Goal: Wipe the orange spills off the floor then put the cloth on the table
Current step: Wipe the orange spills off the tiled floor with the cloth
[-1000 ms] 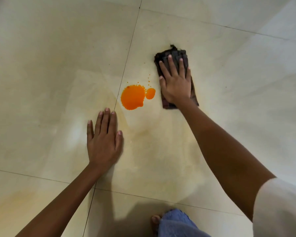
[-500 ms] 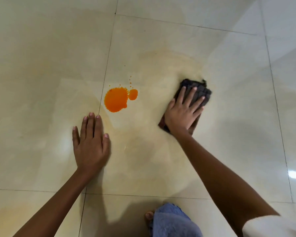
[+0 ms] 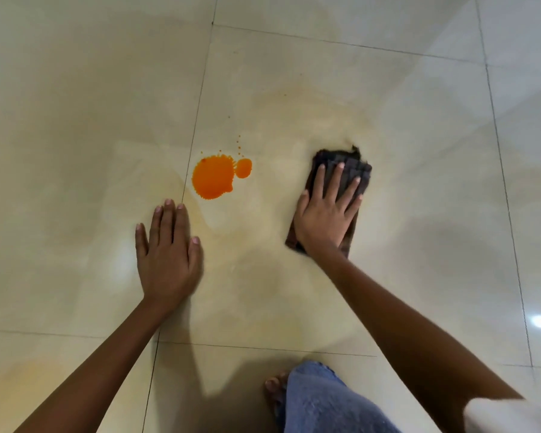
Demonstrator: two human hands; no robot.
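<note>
My right hand (image 3: 327,214) presses flat, fingers spread, on the folded dark cloth (image 3: 344,170); the orange spill (image 3: 214,176) lies to its left, apart from the cloth, nearer my left hand (image 3: 167,254), which rests open and flat on the floor (image 3: 75,120) just below it

Right hand (image 3: 324,218) flat on cloth (image 3: 345,173) — spill (image 3: 214,176) beside.

Floor (image 3: 388,89): glossy smooth tile, cream. Cloth (image 3: 349,170), right of orange spill (image 3: 214,178): dark woven fabric, matt. Spill: wet, shiny.
</note>
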